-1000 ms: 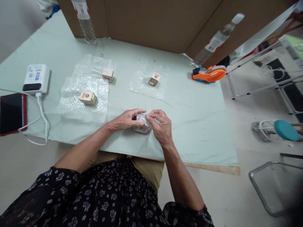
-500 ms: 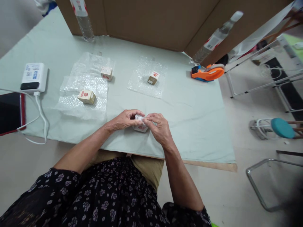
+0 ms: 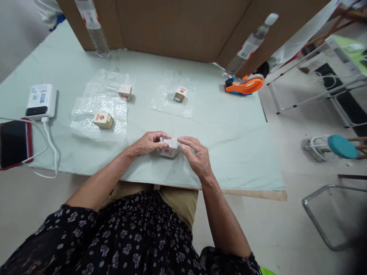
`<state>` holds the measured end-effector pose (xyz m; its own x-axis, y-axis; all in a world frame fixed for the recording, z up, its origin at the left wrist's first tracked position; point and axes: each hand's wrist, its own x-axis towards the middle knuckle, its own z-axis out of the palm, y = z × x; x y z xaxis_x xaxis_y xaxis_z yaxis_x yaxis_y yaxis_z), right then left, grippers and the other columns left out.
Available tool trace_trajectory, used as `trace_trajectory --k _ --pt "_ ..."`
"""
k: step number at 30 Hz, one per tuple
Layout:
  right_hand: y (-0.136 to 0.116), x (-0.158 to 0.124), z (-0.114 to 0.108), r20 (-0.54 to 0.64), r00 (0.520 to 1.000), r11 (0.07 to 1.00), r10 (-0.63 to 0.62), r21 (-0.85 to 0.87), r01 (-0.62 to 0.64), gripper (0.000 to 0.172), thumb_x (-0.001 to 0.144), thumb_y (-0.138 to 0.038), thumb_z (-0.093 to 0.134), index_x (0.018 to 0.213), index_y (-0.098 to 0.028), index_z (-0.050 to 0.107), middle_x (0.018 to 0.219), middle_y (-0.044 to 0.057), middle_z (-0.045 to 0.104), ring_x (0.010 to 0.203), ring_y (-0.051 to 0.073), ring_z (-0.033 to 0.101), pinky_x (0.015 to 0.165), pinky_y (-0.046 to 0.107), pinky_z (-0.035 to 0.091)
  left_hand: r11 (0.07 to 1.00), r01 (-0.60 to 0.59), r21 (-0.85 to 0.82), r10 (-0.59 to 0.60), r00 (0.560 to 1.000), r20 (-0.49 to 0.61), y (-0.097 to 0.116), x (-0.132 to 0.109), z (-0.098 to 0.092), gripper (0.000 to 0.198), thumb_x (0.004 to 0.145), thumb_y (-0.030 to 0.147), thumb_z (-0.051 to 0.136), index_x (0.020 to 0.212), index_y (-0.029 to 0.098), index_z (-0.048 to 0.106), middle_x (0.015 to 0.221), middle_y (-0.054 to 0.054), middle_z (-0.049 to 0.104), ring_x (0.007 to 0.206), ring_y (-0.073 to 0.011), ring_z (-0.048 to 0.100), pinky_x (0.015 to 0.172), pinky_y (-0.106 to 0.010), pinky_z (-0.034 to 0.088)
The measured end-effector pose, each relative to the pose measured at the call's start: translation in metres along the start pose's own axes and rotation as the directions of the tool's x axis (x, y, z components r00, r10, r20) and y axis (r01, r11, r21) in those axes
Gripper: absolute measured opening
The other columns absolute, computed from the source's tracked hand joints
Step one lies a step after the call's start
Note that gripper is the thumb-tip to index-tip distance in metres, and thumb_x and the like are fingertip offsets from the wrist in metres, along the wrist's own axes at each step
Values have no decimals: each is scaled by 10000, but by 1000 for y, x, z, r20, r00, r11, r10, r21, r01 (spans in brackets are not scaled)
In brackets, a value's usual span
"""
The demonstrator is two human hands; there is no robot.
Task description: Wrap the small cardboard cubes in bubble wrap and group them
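Observation:
Both my hands meet over a small box wrapped in bubble wrap (image 3: 169, 147) near the front edge of the pale green table cover (image 3: 229, 126). My left hand (image 3: 146, 143) grips the box from the left, fingers curled round it. My right hand (image 3: 197, 156) pinches its right side. Three more small beige boxes with red marks lie on sheets of bubble wrap: one at the left (image 3: 102, 119), one behind it (image 3: 125, 91), one in the middle (image 3: 180, 94).
An orange tape dispenser (image 3: 244, 84) sits at the table's right rear. Two water bottles (image 3: 91, 26) (image 3: 249, 44) stand against a cardboard wall (image 3: 177, 26). A white power bank (image 3: 40, 100) and a phone (image 3: 14, 142) lie left. Metal stools stand on the right floor.
My hands have turned the wrapped box a little, so more of it shows between my fingers. The view has shifted slightly; nothing else on the table moved.

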<state>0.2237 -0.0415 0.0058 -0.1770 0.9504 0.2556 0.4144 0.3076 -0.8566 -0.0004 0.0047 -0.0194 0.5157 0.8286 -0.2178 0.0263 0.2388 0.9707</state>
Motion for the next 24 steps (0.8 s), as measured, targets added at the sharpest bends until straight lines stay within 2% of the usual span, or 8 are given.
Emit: trace_trajectory --k 2,5,7,8,13,18,21,24 --pt "4 -6 -3 1 1000 1000 12 10 -12 278 893 -372 653 1154 -306 719 1228 53 693 1198 245 603 1046 469 468 1000 13 -13 -13 1000 3 3 -1 0 597 692 511 827 1126 124 690 906 -54 715 773 -149 626 720 -267 478" --pt "10 -9 -2 98 993 998 65 21 -67 589 774 -467 774 1316 -303 614 1408 90 585 1295 283 542 1003 472 501 999 18 -39 -19 1000 -14 8 -1 2 590 690 530 826 1093 122 690 920 -59 722 786 -153 634 734 -272 481" --pt "12 -7 2 147 984 994 101 36 -108 754 716 -501 813 1387 -281 548 1449 119 548 1282 296 552 969 465 522 998 15 -59 -17 1000 -26 12 -1 6 594 677 549 831 1066 121 695 913 -56 724 779 -150 631 736 -272 481" --pt "12 -4 5 147 982 991 118 46 -126 782 712 -504 814 1402 -266 531 1436 130 558 1252 295 572 955 459 528 997 12 -72 -15 999 -31 13 0 9 600 665 559 836 1051 120 699 906 -54 724 771 -147 628 731 -270 480" --pt "8 8 8 57 979 974 194 110 -199 698 721 -474 804 1326 -204 584 1274 126 661 1082 258 642 893 410 535 988 -13 -154 0 996 -84 18 8 22 620 629 586 853 1013 124 697 877 -35 709 729 -124 606 696 -247 473" --pt "9 21 -10 81 939 897 335 279 -344 709 650 -494 860 1249 -191 630 1124 93 699 1006 237 647 877 395 538 982 -24 -188 9 997 -82 22 27 32 620 689 659 778 1007 133 694 812 -14 670 690 -111 585 664 -238 458" --pt "13 32 -26 111 915 845 388 353 -401 723 590 -481 897 1208 -200 648 1068 77 698 1000 242 649 912 421 532 979 -59 -196 41 995 -94 23 38 35 676 767 702 678 1145 142 666 887 -40 685 797 -151 634 756 -278 496" --pt "23 47 -45 78 901 819 426 389 -421 726 532 -447 926 1163 -207 659 1045 62 697 991 240 651 940 432 523 977 -152 -147 123 974 -189 19 44 38 705 812 666 653 1286 148 588 1084 -97 703 989 -210 663 904 -346 508"
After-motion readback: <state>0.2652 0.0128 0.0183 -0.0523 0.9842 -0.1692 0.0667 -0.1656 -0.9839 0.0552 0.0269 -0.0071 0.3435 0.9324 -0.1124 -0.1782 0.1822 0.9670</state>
